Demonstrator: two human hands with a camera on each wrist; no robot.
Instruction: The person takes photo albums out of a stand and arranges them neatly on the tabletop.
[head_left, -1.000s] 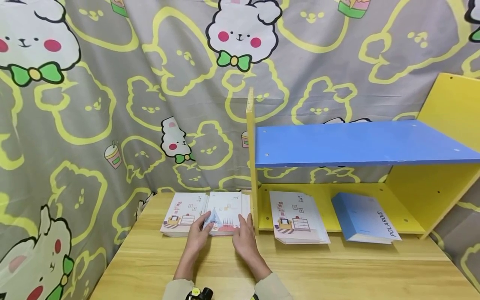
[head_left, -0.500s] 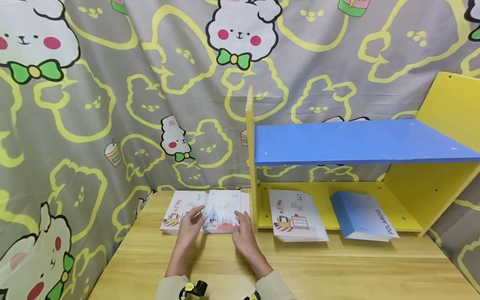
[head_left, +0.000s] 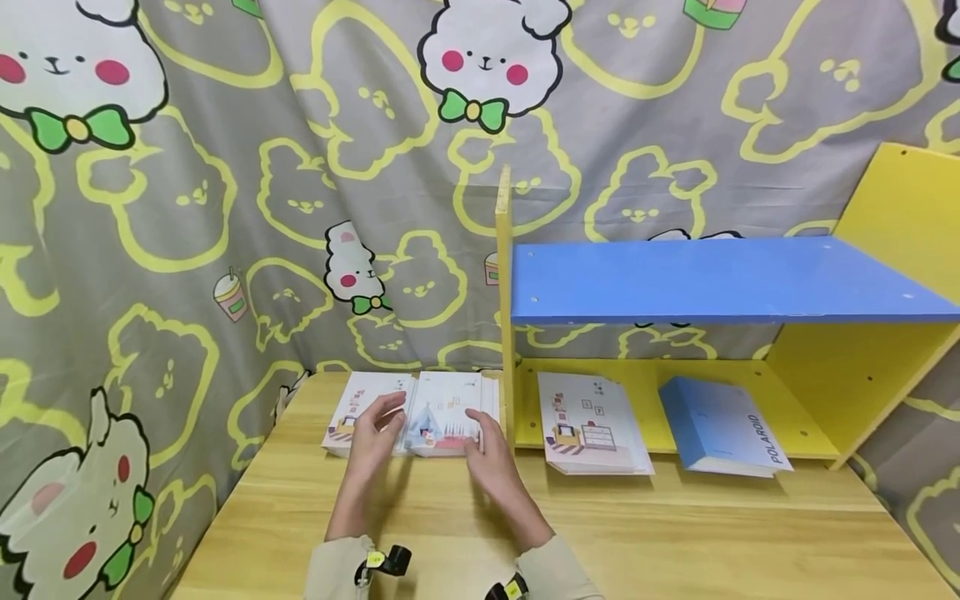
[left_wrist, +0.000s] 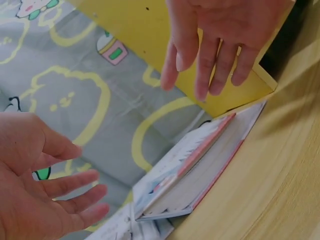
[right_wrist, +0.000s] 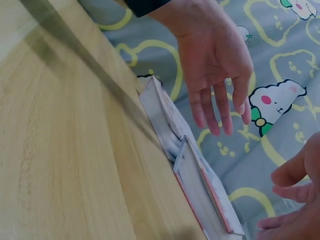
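Note:
A white book with a blue tent on its cover (head_left: 442,396) lies flat on the table, left of the shelf's side panel. Against its left side is another white book with a room drawing (head_left: 386,387), partly covered by my left hand (head_left: 372,437). That hand hovers over the seam between them, its fingers loosely spread and holding nothing. Over the tent book's right front corner, my right hand (head_left: 491,457) hangs with relaxed fingers and nothing in them. In the left wrist view, both hands are apart from the tent book (left_wrist: 187,162); the right wrist view shows the same gap above it (right_wrist: 212,192).
The yellow shelf unit's side panel (head_left: 505,317) rises right beside the tent book. Its blue board (head_left: 712,279) spans overhead to the right. Below, a white book (head_left: 588,425) and a blue POLAROID book (head_left: 720,429) jut over the bottom board's front edge. A patterned curtain (head_left: 405,192) hangs behind.
My hands have let go of the tent book's sides. Both have lifted off it, the left one also moving to the left. The books stay in place; the head view has shifted slightly.

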